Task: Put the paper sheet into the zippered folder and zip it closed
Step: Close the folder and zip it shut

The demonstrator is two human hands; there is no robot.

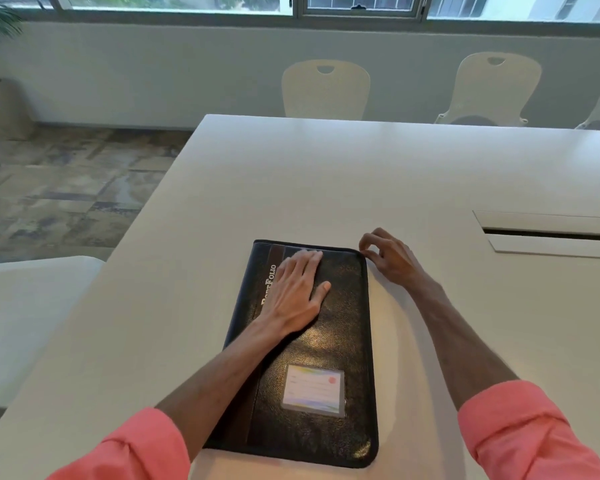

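A black zippered folder (340, 341) lies closed and flat on the white table (291, 174), with "Portfolio" lettering along its left side and a clear card pocket near its front end. My left hand (300, 289) rests flat on the folder's far half, fingers spread. My right hand (387, 258) is at the folder's far right corner, thumb and forefinger pinched together at the zipper edge; the zipper pull itself is too small to make out. No paper sheet is visible.
A recessed cable slot (548, 235) is set into the table to the right. Cream chairs (326, 88) stand along the far edge under the windows. The table's left edge drops to a tiled floor, with another chair seat (32, 306) at the left.
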